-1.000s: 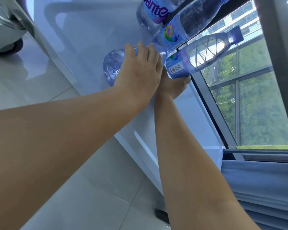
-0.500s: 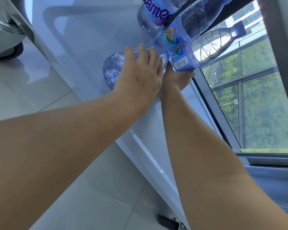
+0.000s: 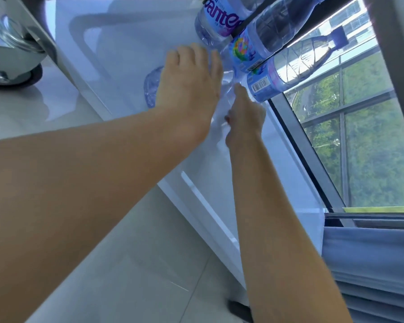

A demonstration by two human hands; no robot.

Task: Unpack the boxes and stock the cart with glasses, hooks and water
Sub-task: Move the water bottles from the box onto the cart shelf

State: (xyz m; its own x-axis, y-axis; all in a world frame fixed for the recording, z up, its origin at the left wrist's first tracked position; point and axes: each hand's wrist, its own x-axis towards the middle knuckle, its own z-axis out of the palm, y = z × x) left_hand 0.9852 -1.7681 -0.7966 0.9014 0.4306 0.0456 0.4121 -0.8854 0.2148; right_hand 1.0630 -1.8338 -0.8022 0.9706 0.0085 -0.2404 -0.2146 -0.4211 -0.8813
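Note:
Several water bottles with blue labels stand on the white cart shelf point(image 3: 117, 54). The nearest has a barcode label point(image 3: 278, 75); a second point(image 3: 245, 52) and a third point(image 3: 217, 22) stand behind it. Another clear bottle point(image 3: 151, 87) lies under my left hand point(image 3: 191, 87), which rests on it with fingers stretched out; only its base shows. My right hand point(image 3: 245, 115) hovers just below the barcode bottle with fingers loosely curled. Its index fingertip is near that bottle's base, and it holds nothing that I can make out.
A cart caster wheel point(image 3: 12, 66) sits at the upper left on the pale tiled floor point(image 3: 126, 264). A window with a dark frame point(image 3: 313, 159) runs along the right, and a grey pleated curtain point(image 3: 371, 264) hangs at the lower right.
My right hand has let go of the barcode bottle and dropped back from it; the bottle now stands by the others. My left hand's fingers have straightened over the lying bottle.

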